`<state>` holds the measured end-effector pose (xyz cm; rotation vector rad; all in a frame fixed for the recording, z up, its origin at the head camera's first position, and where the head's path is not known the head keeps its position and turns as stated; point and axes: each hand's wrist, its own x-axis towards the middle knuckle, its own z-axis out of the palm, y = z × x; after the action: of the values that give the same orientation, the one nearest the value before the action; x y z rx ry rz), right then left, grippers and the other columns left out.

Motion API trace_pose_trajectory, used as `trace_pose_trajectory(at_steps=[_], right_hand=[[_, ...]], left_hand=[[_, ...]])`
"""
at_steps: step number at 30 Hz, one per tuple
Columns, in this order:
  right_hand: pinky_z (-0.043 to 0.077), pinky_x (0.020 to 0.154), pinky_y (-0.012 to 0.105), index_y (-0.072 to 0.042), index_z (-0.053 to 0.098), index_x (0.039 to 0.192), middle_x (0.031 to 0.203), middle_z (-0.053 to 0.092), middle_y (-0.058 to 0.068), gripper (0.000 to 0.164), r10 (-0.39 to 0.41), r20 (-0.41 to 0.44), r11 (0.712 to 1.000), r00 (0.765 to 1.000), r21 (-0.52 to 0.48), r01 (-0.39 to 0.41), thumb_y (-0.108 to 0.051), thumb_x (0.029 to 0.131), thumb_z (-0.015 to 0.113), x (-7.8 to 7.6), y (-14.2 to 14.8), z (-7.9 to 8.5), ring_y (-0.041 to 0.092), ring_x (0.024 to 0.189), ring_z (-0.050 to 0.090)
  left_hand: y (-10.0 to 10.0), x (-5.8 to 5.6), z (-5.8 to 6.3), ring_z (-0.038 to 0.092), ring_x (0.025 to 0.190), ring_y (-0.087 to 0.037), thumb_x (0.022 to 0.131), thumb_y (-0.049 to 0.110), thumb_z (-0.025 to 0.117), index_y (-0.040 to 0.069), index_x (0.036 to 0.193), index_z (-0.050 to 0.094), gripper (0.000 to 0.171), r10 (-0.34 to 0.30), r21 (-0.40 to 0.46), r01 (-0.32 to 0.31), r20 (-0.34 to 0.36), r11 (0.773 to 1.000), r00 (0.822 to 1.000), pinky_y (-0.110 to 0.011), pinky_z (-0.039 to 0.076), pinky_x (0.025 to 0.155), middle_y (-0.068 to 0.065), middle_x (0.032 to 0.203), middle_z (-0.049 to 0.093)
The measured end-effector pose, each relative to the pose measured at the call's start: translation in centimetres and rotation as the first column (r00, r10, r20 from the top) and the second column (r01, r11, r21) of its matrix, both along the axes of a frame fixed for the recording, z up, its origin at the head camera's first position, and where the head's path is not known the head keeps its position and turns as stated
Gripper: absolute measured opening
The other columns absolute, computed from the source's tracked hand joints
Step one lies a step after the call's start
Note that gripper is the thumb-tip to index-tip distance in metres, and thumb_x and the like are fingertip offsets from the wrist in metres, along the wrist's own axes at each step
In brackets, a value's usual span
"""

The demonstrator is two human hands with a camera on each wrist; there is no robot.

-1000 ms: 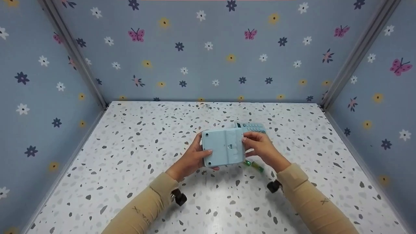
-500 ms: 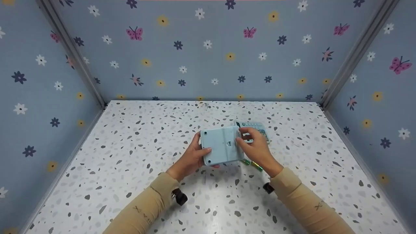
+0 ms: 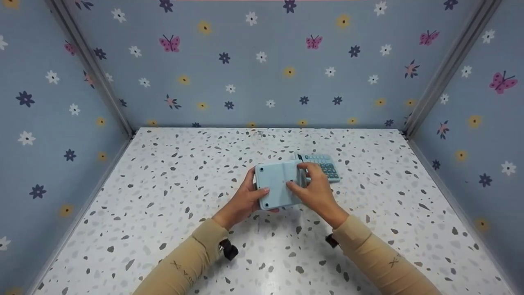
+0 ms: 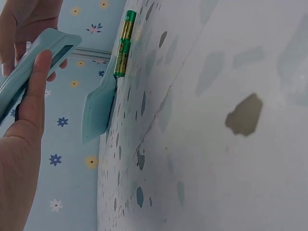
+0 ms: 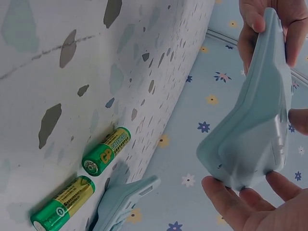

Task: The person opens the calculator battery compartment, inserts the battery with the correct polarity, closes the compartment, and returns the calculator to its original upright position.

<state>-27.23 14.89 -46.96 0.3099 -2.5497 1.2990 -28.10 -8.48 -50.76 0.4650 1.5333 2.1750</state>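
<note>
A light blue calculator is held up above the table, its back with small dark screws or feet facing the head camera. My left hand grips its left edge, thumb lying on the back. At the thicker right end is my right hand, with the thumb pressed on the back and fingers around the end edge, as the right wrist view shows. Beneath, a second light blue calculator lies keys up on the table. Two green and gold batteries lie near it, hidden behind my right hand in the head view.
The white speckled table extends around both hands. Blue flowered panels enclose it at the back and both sides, with grey metal posts at the back corners.
My right hand has shifted left over the calculator's end, its thumb sliding from the right edge farther onto the back. It now covers the batteries in the head view. My left hand keeps its grip.
</note>
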Motion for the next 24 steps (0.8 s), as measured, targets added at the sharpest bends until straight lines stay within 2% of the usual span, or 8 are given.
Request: trace_pose_trajectory(at_steps=[4, 14, 24], right_hand=[[0.063, 0.091, 0.055, 0.002, 0.063, 0.136, 0.139, 0.062, 0.023, 0.053, -0.019, -0.007, 1.000, 1.000, 0.005, 0.019, -0.014, 0.091, 0.087, 0.10, -0.11, 0.10, 0.041, 0.117, 0.068], [0.063, 0.091, 0.050, -0.001, 0.063, 0.134, 0.138, 0.061, 0.020, 0.050, -0.040, 0.038, 0.999, 0.998, -0.006, 0.041, -0.012, 0.091, 0.086, 0.16, -0.09, 0.15, 0.036, 0.116, 0.066], [0.064, 0.089, 0.048, -0.001, 0.065, 0.131, 0.133, 0.063, 0.020, 0.049, -0.037, 0.013, 0.999, 0.999, -0.006, 0.037, -0.010, 0.089, 0.088, 0.14, 0.10, 0.10, 0.036, 0.112, 0.068]], left_hand=[[0.09, 0.02, -0.01, 0.064, 0.133, -0.039, 0.115, 0.008, 0.049, 0.029, 0.172, 0.005, 0.076, 0.001, -0.015, -0.001, -0.001, 1.000, 1.000, -0.056, 0.065, 0.093, -0.026, 0.165, 0.041], [0.33, -0.01, -0.04, 0.059, 0.138, -0.042, 0.114, 0.008, 0.050, 0.032, 0.171, 0.009, 0.074, 0.029, -0.077, -0.030, -0.005, 0.997, 1.000, -0.059, 0.063, 0.096, -0.025, 0.168, 0.036], [0.20, 0.14, 0.18, 0.058, 0.140, -0.042, 0.113, 0.008, 0.051, 0.031, 0.171, 0.011, 0.074, 0.037, -0.080, -0.038, -0.010, 0.996, 0.999, -0.059, 0.063, 0.098, -0.022, 0.171, 0.036]])
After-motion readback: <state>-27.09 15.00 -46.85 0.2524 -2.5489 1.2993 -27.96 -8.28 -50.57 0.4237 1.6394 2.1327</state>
